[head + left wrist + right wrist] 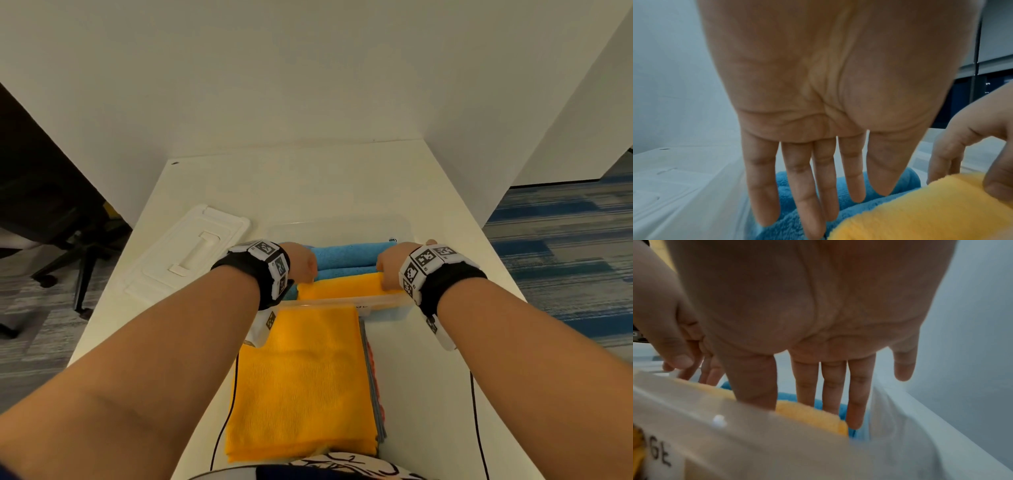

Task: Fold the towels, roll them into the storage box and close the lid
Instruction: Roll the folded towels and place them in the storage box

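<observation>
White desk (428, 212) between white partition walls (308, 68); striped blue carpet (565, 240) right. Both hands (303, 262) (390, 265), fingers straight, press the rolled yellow towel (342, 286); fingertips hidden inside clear plastic box (387, 303).

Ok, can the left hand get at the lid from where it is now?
Probably yes. The white lid lies flat on the table just left of the storage box, nothing on it or between it and the left hand, whose fingers are straight inside the box.

label (657, 454) on the near wall of the clear storage box (748, 443): dark printed figures, seen turned in the right wrist view, reading roughly "6" and "t"; remainder cut off. same label (362, 306) in the head view: too small to read.
</observation>
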Demonstrator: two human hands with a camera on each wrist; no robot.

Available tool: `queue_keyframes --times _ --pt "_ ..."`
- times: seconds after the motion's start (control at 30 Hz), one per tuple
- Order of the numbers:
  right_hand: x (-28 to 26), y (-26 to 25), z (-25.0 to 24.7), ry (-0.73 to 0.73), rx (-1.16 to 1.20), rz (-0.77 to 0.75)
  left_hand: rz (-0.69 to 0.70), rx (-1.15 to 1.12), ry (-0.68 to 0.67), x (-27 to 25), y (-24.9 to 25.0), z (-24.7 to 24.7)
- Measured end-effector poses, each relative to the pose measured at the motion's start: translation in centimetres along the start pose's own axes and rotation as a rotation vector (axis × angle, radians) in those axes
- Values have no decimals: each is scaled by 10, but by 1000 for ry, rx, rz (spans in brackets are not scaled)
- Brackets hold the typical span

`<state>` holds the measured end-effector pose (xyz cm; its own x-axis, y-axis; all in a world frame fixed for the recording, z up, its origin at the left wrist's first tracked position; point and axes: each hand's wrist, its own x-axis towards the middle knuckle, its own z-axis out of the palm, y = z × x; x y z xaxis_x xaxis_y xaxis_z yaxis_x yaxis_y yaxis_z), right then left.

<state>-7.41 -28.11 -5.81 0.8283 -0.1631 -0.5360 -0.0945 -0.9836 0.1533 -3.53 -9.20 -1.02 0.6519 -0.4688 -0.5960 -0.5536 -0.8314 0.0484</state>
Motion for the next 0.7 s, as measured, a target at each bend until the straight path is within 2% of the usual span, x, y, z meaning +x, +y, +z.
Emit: queue_keyframes --times 0.33,0.43,0.53,0.57,0.63,0.7 --pt "-47 -21 -7 285 127 -37 -75 -22 90 -31 -11 8" --pt "-58 -36 -15 180 177 -88 -143 27 31 -39 -20 17" --pt "-64 -44 -12 -105 411 -77 -202 -1 43 -39 -33 27" --pt "-68 -48 -9 -154 466 -90 -212 -22 53 -42 -37 30" --pt "-72 -50 -7 -80 368 -105 -219 -72 88 -45 -41 31" --pt "-75 -56 -9 -47 106 -114 -200 -128 118 -52 -42 32"
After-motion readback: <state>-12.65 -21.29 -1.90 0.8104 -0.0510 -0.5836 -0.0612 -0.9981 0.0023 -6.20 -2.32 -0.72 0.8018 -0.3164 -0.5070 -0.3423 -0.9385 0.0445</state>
